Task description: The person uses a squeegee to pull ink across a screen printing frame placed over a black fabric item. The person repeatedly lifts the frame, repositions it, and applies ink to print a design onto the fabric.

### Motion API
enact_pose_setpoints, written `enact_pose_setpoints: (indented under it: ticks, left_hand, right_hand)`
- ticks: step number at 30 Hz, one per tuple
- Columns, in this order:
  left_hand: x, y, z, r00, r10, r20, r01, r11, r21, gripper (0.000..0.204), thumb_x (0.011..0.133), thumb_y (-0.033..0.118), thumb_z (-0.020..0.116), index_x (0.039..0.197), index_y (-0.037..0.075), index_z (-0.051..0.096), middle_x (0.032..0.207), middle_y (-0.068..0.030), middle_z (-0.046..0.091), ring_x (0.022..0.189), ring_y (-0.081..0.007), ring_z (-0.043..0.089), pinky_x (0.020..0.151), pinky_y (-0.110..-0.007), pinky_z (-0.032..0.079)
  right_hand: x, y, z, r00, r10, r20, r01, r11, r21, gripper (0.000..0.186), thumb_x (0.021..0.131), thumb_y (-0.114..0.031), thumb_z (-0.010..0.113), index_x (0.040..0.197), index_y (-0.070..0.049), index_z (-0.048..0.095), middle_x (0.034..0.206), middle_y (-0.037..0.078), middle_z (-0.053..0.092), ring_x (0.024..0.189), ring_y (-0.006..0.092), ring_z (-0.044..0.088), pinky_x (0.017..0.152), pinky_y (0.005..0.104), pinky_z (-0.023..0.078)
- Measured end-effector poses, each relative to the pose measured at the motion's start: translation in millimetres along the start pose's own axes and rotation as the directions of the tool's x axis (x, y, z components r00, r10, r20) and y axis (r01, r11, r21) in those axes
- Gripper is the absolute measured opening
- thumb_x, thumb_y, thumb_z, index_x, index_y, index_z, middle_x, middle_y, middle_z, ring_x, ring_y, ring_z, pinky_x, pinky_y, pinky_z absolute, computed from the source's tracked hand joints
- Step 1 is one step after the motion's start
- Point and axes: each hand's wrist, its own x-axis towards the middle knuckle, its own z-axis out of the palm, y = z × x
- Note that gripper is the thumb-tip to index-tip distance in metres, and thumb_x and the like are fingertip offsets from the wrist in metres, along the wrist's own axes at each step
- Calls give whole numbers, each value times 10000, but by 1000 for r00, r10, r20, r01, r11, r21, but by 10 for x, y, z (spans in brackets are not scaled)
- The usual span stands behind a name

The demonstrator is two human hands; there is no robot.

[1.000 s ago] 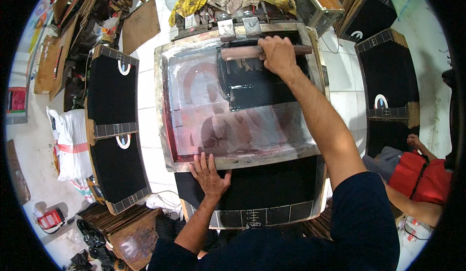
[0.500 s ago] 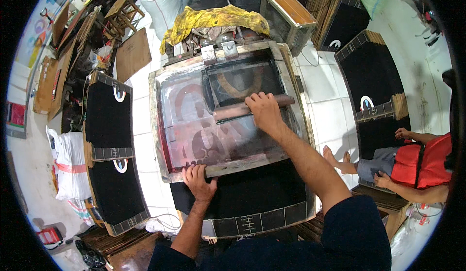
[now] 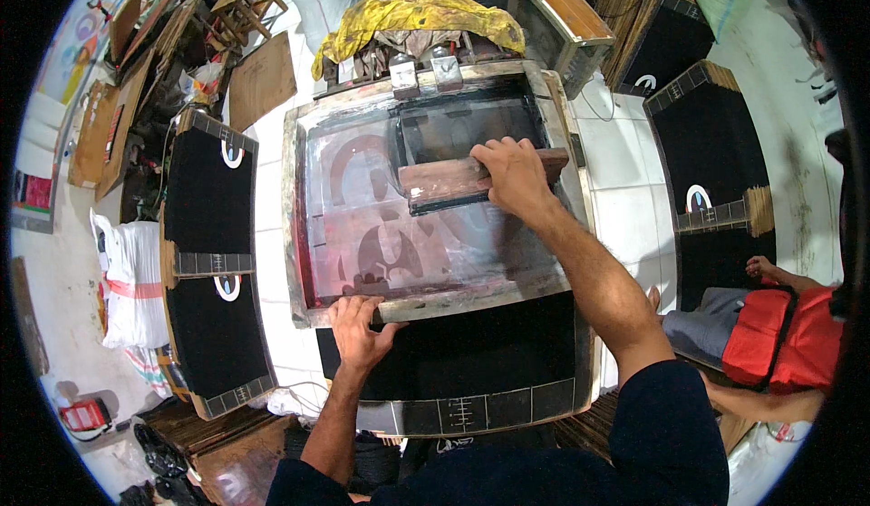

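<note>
My right hand grips a wooden-handled squeegee lying across a dark inked rectangle in the upper right part of the screen's mesh. Pale shapes and reddish stains mark the mesh. My left hand has its fingers curled over the near rail of the screen frame, at its left part. Two metal clamps hold the frame at the back. Beneath the screen, toward me, lies a black board with a gridded strip along its near edge.
Printed black boards stand at my left and right. A person in red sits at the lower right. A draped yellow cloth, a wooden cabinet, white sacks and cardboard sheets surround the press, over white floor tiles.
The squeegee first came down from the back of the inked rectangle, then rose slightly; the ink there looks thinner. My left fingers are more curled over the frame. The view has shifted too.
</note>
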Motion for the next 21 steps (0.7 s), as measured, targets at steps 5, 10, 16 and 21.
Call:
enact_pose_setpoints:
  ticks: [5,10,16,21]
  left_hand:
    - [-16,23,-17,999,-40,2,40,999,-10,519,632,206,953,1079,70,728,1043,-106,695,994,-312,617,916,-466,432]
    - [-21,78,-34,997,-76,-14,76,997,-23,511,652,242,944,1084,53,749,1015,-106,688,980,-308,599,921,-466,418]
    - [-32,80,14,994,-97,-54,94,994,-54,511,661,282,949,1072,46,757,1055,-102,701,1015,-304,610,951,-464,418]
    - [25,180,-187,993,-119,10,119,992,-38,540,653,349,961,1055,45,763,1006,-92,677,990,-297,590,941,-449,415]
  right_hand:
    - [752,427,195,998,-64,-25,63,998,-26,362,769,-264,877,1064,-160,695,1020,68,728,1029,301,691,876,493,485]
    - [1774,795,284,992,6,125,1,999,-53,606,780,-345,883,1327,-179,683,1220,127,734,1201,341,660,1043,521,472]
    - [1084,510,439,866,63,-496,-38,997,61,620,816,-277,824,1390,-152,626,1330,129,621,1300,338,534,1106,519,384]
    - [-1097,-778,207,948,297,-115,-273,944,185,495,861,-369,797,1273,-114,693,1272,135,609,1284,324,511,1081,548,340]
